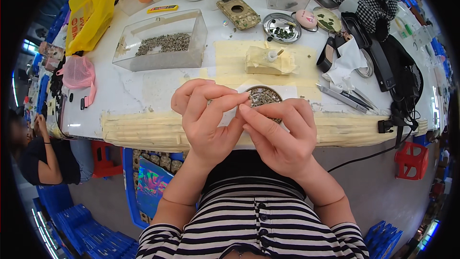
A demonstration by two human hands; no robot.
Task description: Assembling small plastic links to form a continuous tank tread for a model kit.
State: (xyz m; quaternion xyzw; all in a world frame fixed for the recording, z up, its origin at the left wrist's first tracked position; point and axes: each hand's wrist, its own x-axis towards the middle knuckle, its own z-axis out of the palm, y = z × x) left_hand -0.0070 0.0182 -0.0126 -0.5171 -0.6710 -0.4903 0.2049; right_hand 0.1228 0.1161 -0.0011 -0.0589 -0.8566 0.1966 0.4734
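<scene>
My left hand (209,127) and my right hand (286,135) meet above the table's near edge, fingers pinched and fingertips almost touching. Whatever they pinch is too small to make out. Just behind and partly under the fingertips lies a round dish (280,97) with small grey-brown chips in it. Farther back stands a block wrapped in yellowish tape (261,69), bearing a small white cup (272,55) with a thin stick in it. To the right of the hands lie tweezers (362,97) and a grey craft knife (342,98).
A clear box (194,52) holds grey chips at back left, near a yellow bag (91,14) and pink mesh pouch (78,73). Behind are a metal plate (298,31) of dark green pieces and a speckled case (244,19). Another person (50,160) sits at left.
</scene>
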